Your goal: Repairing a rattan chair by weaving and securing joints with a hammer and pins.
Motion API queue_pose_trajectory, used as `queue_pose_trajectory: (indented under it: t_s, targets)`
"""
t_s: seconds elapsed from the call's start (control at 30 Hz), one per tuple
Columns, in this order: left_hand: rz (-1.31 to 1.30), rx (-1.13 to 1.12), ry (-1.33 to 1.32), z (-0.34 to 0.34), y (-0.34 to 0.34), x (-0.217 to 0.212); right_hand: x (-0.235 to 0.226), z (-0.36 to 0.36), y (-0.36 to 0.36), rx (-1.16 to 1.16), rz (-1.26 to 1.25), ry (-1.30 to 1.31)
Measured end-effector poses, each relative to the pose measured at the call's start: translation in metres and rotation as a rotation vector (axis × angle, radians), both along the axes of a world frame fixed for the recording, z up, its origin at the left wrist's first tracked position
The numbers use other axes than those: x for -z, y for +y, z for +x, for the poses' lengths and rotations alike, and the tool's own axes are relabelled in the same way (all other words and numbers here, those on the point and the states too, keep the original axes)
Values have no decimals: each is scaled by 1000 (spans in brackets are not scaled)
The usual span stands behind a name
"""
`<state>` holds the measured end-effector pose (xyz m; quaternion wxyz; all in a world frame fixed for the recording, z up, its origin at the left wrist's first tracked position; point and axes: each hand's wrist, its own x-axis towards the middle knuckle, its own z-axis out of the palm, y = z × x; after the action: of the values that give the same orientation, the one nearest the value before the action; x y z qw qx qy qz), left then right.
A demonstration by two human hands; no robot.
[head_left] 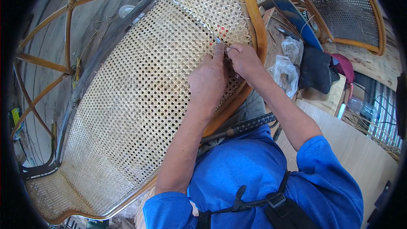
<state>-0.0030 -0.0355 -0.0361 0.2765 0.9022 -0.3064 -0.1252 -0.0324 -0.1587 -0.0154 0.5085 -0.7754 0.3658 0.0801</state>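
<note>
A large woven cane panel (140,80) spans a long curved wooden frame (256,17), like a lounge chair's seat and back. Near the frame's right side, both hands work close together on the weave. My left hand (210,76) rests on the cane, its fingers closed together. A small shiny metal tip (218,40) shows just beyond its fingertips; the rest of that tool is hidden. My right hand (246,61) pinches right beside the left fingertips, and what it holds cannot be made out. Red dots (223,29) mark the cane just above the hands.
Another rattan chair (347,12) stands at the far right. Clear plastic bags (288,70), a black cushion-like item (316,68) and a dark red item (343,68) lie right of the frame. A rattan pole framework (68,34) stands at left. A pale wooden board (356,144) lies at lower right.
</note>
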Motion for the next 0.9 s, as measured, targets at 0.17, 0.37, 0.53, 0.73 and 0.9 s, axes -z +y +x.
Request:
queue_pose_trajectory:
  t_s: [0.17,0.37,0.53,0.73,0.9]
  targets:
    - [-52,-23,-5,1,-3,2,0,2,0,52,46,26]
    - [-23,-37,99,4,-3,-4,-3,4,0,105,111,24]
    - [-114,-58,126,6,-3,5,-21,14,11,209,223,71]
    - [-138,-41,227,15,-1,3,-30,25,18,252,287,143]
    - [-135,16,277,23,5,9,-30,31,25,278,313,152]
